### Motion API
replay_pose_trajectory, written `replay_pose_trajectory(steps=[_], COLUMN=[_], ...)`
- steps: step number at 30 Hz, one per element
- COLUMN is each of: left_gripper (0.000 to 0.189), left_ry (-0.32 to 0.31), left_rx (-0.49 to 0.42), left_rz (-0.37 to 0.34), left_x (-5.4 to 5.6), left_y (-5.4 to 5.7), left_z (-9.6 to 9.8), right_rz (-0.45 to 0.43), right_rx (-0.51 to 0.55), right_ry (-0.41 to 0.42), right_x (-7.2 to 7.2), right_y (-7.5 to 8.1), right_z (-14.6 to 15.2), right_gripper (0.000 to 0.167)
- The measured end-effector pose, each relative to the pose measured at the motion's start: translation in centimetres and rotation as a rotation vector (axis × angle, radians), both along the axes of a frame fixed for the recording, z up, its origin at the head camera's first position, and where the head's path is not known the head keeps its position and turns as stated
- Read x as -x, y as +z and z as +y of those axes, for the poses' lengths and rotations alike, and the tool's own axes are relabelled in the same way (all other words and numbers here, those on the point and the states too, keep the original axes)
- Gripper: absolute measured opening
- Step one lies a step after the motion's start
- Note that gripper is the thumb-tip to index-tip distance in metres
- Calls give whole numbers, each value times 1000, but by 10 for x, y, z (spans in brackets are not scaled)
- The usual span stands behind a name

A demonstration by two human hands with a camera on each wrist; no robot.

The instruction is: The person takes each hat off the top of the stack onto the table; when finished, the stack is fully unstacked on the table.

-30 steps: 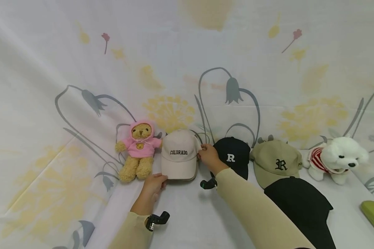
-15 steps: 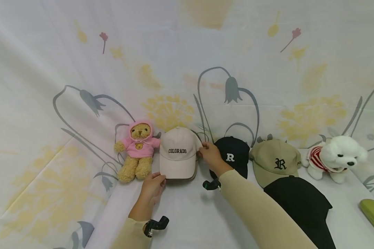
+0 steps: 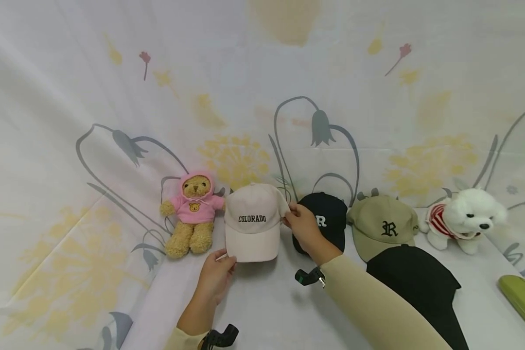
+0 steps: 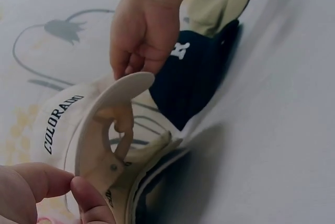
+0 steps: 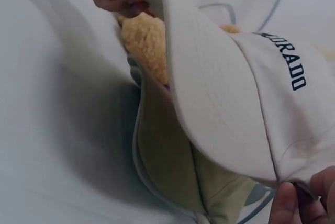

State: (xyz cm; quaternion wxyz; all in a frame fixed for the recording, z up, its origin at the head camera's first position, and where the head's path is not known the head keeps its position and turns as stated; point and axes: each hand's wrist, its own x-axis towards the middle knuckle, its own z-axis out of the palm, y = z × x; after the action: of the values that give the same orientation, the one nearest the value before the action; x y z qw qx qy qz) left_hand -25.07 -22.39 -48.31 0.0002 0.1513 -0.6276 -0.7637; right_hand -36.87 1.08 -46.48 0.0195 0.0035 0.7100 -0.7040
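Observation:
Both hands hold an off-white baseball cap (image 3: 251, 245) lettered COLORADO. My left hand (image 3: 214, 277) pinches the left corner of its brim between thumb and fingers. On the other side, my right hand (image 3: 308, 231) grips the cap's edge beside the crown. In the wrist views, a khaki cap (image 5: 167, 145) nested over other brims stands behind it, with a gap between them; the head view hides that stack. A pink-hooded teddy bear (image 3: 194, 211) sits just left of the cap. Partly behind my right hand is a black cap (image 3: 337, 218) with a white R.
Farther right are a tan cap (image 3: 376, 218) with a dark R and a white plush dog (image 3: 474, 214) in a striped shirt. A black cap-shaped item (image 3: 415, 287) lies in front of them. A green object (image 3: 522, 301) rests at the right edge. Patterned cloth (image 3: 245, 97) hangs behind.
The off-white cap has come forward, away from the caps behind it, and looks lower in the head view. Both hands have moved back with it, keeping their hold.

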Motion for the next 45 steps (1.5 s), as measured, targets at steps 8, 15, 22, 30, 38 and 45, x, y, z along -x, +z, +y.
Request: replay_pose_trajectory(steps=[8,15,22,30,38,45], left_gripper=[56,62,66,59,51,46], left_ry=[-103,-161,-220,-340,-362,-367], left_rx=[47,66,127,258,317,329], left_rz=[-31,-38,-55,-50,-76,-74], left_x=[-27,-51,-72,-85,-91,-94], left_y=[-1,-1,-12,-25,-33,-38], left_z=[5,20,39,53,73,94], right_rz=[17,50,26,-49,-82,-95], right_rx=[14,4,-82,-60,-53,-60], right_ry=[-6,-19,-49,-102,-168,-198], right_x=[-33,-60,-90,-125,-145,-151], right_y=[3,-1,-5,-20,-30,-40], right_z=[17,35,58,81,99,116], right_gripper=[29,28,27,27,31,36])
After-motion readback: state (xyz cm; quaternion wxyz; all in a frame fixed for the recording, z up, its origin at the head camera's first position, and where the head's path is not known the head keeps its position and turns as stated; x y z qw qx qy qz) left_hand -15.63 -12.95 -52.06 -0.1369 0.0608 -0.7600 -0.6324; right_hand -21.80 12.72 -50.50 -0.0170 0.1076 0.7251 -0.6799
